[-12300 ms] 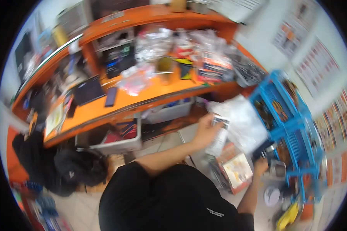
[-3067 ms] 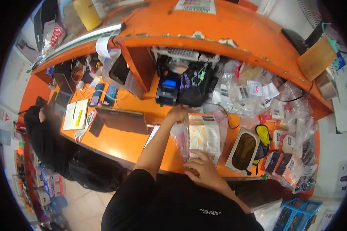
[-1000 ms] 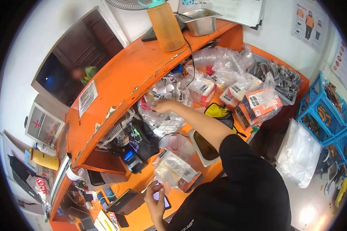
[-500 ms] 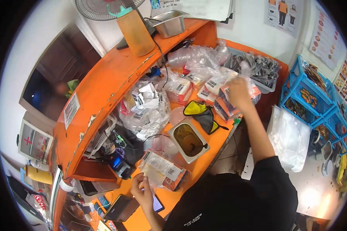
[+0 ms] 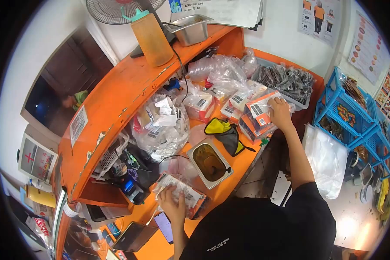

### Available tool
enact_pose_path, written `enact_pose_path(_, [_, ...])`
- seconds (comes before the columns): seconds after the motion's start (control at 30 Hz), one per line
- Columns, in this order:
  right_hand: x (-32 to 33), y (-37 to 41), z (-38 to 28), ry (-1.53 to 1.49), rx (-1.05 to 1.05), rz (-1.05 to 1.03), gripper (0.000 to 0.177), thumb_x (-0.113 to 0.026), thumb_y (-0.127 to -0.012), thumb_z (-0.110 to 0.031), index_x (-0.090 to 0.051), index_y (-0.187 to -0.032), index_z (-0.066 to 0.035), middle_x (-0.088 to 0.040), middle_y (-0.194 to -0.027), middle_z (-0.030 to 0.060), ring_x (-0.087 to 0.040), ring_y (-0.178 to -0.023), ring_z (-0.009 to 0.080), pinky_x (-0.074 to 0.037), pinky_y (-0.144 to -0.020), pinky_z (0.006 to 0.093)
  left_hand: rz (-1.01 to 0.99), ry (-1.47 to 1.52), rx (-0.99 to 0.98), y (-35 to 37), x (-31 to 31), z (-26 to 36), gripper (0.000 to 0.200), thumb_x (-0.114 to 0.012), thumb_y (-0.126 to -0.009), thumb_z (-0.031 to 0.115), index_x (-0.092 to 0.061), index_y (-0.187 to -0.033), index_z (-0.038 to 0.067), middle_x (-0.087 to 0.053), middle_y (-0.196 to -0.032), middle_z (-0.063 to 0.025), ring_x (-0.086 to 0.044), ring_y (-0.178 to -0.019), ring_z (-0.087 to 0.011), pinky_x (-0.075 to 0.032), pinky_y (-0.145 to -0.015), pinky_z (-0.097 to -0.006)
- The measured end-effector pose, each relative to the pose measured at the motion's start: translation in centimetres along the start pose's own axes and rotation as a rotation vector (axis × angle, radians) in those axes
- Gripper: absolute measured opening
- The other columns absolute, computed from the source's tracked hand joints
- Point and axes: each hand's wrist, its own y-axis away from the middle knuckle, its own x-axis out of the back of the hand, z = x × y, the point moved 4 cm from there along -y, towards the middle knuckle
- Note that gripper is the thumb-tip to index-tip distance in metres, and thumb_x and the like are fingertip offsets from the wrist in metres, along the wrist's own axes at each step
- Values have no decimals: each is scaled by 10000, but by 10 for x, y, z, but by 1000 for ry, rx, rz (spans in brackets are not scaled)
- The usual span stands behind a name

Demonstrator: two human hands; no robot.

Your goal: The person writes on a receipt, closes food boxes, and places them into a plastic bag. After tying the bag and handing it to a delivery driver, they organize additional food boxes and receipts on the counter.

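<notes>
My left hand lies over a clear-bagged food package with a white receipt, at the near end of the orange counter. Its fingers are spread on the plastic. My right hand has its fingers bent over the top of another bagged orange-and-dark package, also with a receipt on it; the palm side is hidden. Between the two packages are a metal container of brown sauce with a utensil in it and a black-and-yellow cloth item.
More bagged packages stand at the back, beside a grey bin of wrapped cutlery. An orange shelf overhangs the counter's left side, with a sauce bottle on top. A phone lies near my left hand. Blue racks stand at right.
My left hand has gone from pinching the near bag's edge to lying spread on top of it. My right hand has moved slightly right and down, uncovering the package's receipt.
</notes>
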Motion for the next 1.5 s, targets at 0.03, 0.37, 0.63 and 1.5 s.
enact_pose_path(0.03, [-1, 0, 1, -19, 6, 7, 162, -618, -761, -75, -567, -914, -82, -560, -920, 114, -525, -935, 329, -388, -786, 449, 0, 0, 4, 1, -2, -2, 244, -655, -810, 194, -622, -992, 34, -592, -1128, -144, -474, -1095, -344, -329, -975, -457])
enact_pose_path(0.37, [1, -11, 9, -179, 64, -41, 113, -583, -759, -44, -537, -862, -51, -587, -825, 165, -562, -832, 380, -422, -733, 474, 66, 42, 36, -1, 1, 0, 139, -671, -785, 143, -635, -862, 34, -637, -1043, -139, -517, -1041, -322, -360, -943, -430])
enact_pose_path(0.63, [92, -8, -57, -377, 41, -32, 94, -568, -782, 22, -555, -872, -1, -614, -838, 211, -593, -789, 411, -454, -682, 441, 59, 66, 46, -1, 3, -1, 150, -664, -768, 130, -641, -883, 37, -638, -1059, -142, -519, -1056, -323, -357, -949, -428])
enact_pose_path(1.5, [-16, 100, -147, -730, -295, -82, 84, -592, -833, -33, -545, -900, -14, -633, -802, 165, -641, -748, 339, -484, -662, 373, 41, 42, 50, -1, -3, -5, 165, -668, -785, 154, -640, -920, 63, -627, -1095, -132, -522, -1051, -322, -347, -957, -440])
